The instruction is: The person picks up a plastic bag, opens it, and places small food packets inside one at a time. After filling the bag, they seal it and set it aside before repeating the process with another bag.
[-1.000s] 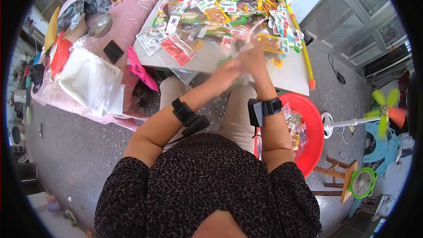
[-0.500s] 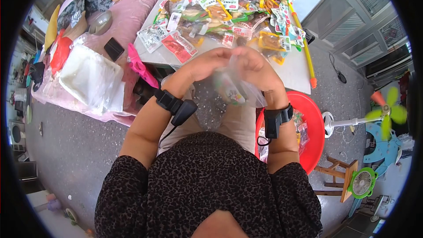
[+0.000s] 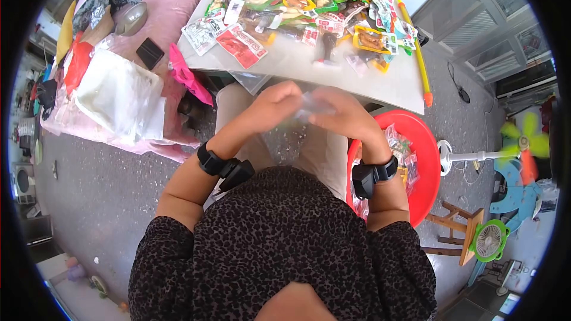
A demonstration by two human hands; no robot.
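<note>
In front of the table edge, over my lap, my left hand (image 3: 275, 106) and my right hand (image 3: 340, 113) are close together, fingers curled on a clear plastic bag (image 3: 306, 105) between them. The bag is blurred by motion, and its contents are hard to make out. Beyond my hands, many small food packets (image 3: 291, 0) are heaped on the white table (image 3: 285, 70). A red packet (image 3: 242, 46) lies at the heap's near left, and a yellow-edged packet (image 3: 373, 40) at its near right.
A red tub (image 3: 427, 166) holding packets stands on the floor at my right. To the left, a pink-covered bed (image 3: 169, 24) bears a white foam box (image 3: 116, 92) and a black phone-like object (image 3: 150, 53). A yellow pole (image 3: 420, 62) lies along the table's right edge.
Both hands have come down a little toward my body, away from the packets. The bag, which hung below my right hand, is now bunched between both hands.
</note>
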